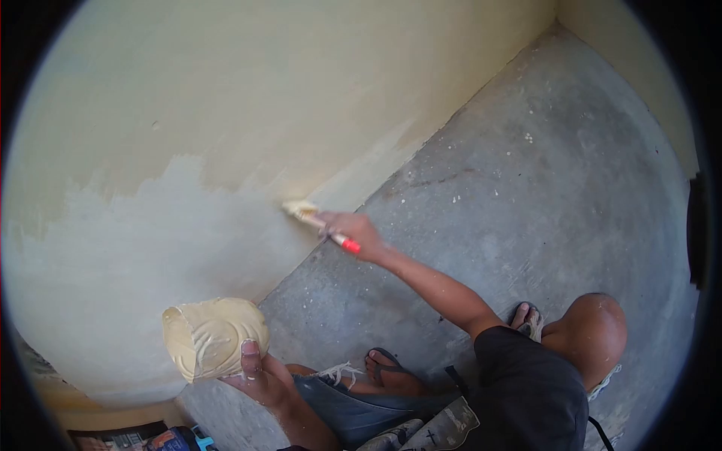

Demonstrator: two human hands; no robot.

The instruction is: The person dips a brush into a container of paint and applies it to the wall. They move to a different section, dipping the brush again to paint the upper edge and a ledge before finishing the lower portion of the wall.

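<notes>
My right hand is closed around a paintbrush whose handle ends in red. Cream paint coats its bristles, which touch the lower wall just above the floor line. Low on the left, my left hand grips a paint container smeared all over with cream paint. The container is tilted, its mouth toward the left, and my thumb presses on its side. Cream-yellow covers the upper wall, with a ragged edge above a paler, whitish-grey patch.
Grey concrete floor with paint specks meets the wall along a diagonal and reaches a corner at the top right. My sandalled feet are on it. At the bottom left are a blue item with a light-blue part and a dark printed box or packet. A dark object stands at the right edge.
</notes>
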